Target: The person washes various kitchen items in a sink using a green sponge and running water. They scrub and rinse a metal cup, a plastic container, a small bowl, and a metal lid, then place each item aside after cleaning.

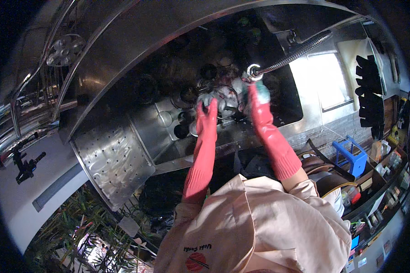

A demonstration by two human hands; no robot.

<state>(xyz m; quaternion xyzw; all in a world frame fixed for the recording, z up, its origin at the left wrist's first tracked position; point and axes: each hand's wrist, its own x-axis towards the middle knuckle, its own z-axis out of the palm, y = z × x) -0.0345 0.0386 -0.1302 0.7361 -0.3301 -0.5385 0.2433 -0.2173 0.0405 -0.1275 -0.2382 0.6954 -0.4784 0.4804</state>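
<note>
Both my hands wear long pink rubber gloves and reach into a dark metal sink [162, 136]. My left hand [206, 106] has its fingers curled on a shiny rounded vessel [227, 102]; glare hides its exact kind. My right hand [254, 94] is beside the vessel, blurred, with a green-and-white scrubbing pad or cloth [263, 92] at it. The spray head [254, 72] of a flexible metal hose [297, 53] hangs right over my right hand and partly hides it. Several cups or bowls, such as a round clear one [164, 119] and a dark one [181, 131], stand around my left hand.
A perforated metal drainboard [112, 163] adjoins the sink on the left. A curved metal edge [150, 47] runs above the basin. Black flaps [369, 95] hang at the right. A blue stool [352, 155] and a shelf with small goods [376, 181] are behind my right arm. Leafy plants [75, 221] fill the lower left.
</note>
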